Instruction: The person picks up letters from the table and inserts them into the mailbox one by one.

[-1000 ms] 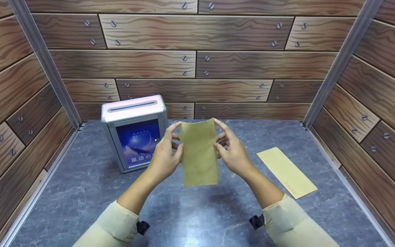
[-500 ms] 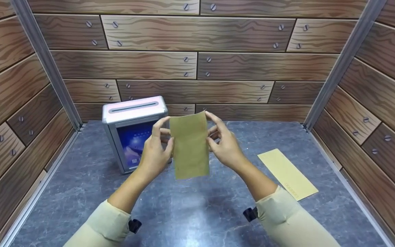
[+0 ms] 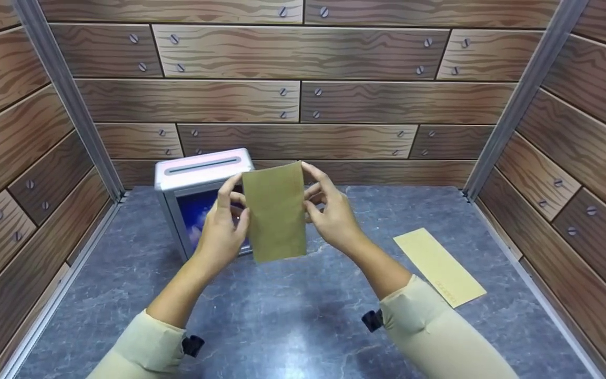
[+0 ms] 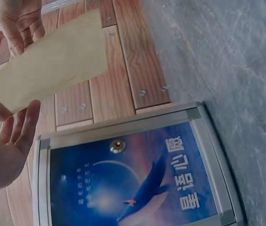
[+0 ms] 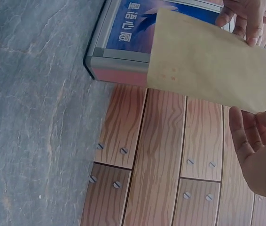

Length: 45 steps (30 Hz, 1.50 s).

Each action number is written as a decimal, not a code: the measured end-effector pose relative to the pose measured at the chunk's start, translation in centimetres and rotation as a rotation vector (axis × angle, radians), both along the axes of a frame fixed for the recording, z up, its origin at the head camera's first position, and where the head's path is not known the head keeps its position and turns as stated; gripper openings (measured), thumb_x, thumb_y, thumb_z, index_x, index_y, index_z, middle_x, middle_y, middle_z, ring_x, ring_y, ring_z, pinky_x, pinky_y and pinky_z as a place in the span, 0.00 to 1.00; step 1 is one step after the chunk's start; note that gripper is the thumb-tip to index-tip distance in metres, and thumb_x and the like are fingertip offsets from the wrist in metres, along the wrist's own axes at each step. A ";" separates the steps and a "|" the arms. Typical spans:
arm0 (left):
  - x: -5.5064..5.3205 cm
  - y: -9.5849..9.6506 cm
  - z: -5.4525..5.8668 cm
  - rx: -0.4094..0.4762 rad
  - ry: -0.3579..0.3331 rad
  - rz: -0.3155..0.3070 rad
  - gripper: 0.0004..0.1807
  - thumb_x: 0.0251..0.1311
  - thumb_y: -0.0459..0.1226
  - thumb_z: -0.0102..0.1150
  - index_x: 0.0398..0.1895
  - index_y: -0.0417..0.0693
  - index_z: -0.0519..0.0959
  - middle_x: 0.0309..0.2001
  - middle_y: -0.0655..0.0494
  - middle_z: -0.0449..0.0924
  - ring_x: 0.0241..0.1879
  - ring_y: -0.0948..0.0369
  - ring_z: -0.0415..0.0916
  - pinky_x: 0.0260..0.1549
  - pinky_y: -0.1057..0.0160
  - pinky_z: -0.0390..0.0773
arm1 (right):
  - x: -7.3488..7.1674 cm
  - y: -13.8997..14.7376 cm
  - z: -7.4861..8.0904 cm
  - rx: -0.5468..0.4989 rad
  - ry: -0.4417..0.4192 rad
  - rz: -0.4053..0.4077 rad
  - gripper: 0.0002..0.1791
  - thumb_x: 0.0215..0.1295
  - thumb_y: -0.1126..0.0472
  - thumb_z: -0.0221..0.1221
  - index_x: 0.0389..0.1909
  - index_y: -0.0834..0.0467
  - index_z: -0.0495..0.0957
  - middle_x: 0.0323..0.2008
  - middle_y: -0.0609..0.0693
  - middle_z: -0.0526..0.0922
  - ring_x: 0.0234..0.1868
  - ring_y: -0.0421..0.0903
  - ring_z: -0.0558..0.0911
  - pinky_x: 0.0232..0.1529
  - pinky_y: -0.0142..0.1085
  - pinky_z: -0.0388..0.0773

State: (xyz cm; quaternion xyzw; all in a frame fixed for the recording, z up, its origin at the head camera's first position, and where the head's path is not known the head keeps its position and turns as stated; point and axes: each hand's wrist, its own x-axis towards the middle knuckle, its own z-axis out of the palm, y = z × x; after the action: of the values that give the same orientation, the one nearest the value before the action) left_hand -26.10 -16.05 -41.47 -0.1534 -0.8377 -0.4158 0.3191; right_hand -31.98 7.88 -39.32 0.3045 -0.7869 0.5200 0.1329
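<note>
A brown paper envelope hangs upright in the air, held between both hands by its long side edges. My left hand pinches its left edge between thumb and fingers. On the opposite edge my right hand pinches it the same way. Behind the envelope and the left hand stands a metal-framed box with a slot in its pinkish top. The left wrist view shows the blue front panel with a whale picture, white characters and a small lock. Faint red marks show on the envelope's far face.
A second, paler envelope lies flat on the grey marbled table, to the right of my right forearm. Wood-patterned walls with metal corner posts enclose the back and both sides.
Both hands have carried the envelope left and upward, so it now overlaps more of the box's front. The box and the envelope on the table have stayed put.
</note>
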 end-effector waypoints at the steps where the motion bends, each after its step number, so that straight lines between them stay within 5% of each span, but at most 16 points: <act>1: 0.0 -0.2 0.1 0.004 0.001 0.002 0.38 0.74 0.25 0.58 0.81 0.55 0.56 0.47 0.47 0.80 0.40 0.54 0.84 0.38 0.60 0.87 | -0.1 -0.2 0.1 -0.001 0.004 0.010 0.44 0.75 0.77 0.59 0.83 0.41 0.63 0.45 0.56 0.82 0.40 0.50 0.89 0.36 0.39 0.92; 15: 0.4 -2.2 1.6 -0.038 0.058 0.041 0.36 0.76 0.26 0.54 0.80 0.58 0.55 0.45 0.45 0.80 0.42 0.51 0.84 0.39 0.53 0.87 | -0.9 -2.2 1.7 0.023 0.090 0.074 0.41 0.73 0.78 0.59 0.81 0.47 0.64 0.44 0.57 0.82 0.42 0.51 0.89 0.36 0.35 0.92; 29: 0.4 -3.4 5.4 -0.009 0.149 0.088 0.34 0.79 0.29 0.51 0.80 0.63 0.56 0.46 0.41 0.82 0.43 0.50 0.85 0.44 0.49 0.88 | -1.2 -4.4 5.0 -0.065 0.251 0.045 0.39 0.72 0.78 0.59 0.79 0.51 0.64 0.42 0.56 0.82 0.38 0.49 0.87 0.34 0.35 0.91; 35: 0.5 -4.1 7.5 -0.034 0.245 0.074 0.31 0.81 0.30 0.49 0.80 0.61 0.56 0.49 0.37 0.80 0.44 0.49 0.84 0.44 0.51 0.91 | -1.2 -5.5 7.0 -0.105 0.368 0.047 0.38 0.72 0.78 0.57 0.79 0.52 0.62 0.42 0.57 0.81 0.40 0.51 0.87 0.34 0.34 0.89; 45: -0.3 -5.6 9.0 -0.052 0.475 0.133 0.31 0.81 0.28 0.49 0.78 0.68 0.60 0.47 0.38 0.78 0.43 0.48 0.83 0.45 0.62 0.87 | -1.6 -7.8 9.2 -0.137 0.507 0.045 0.33 0.73 0.77 0.57 0.74 0.52 0.64 0.41 0.58 0.80 0.40 0.50 0.85 0.40 0.35 0.89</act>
State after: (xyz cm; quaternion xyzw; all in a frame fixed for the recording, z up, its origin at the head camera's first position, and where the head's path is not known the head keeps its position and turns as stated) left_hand -26.42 -21.61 -32.50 -0.1994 -0.7578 -0.3243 0.5299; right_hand -33.54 0.12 -30.10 0.4331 -0.6844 0.4818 0.3345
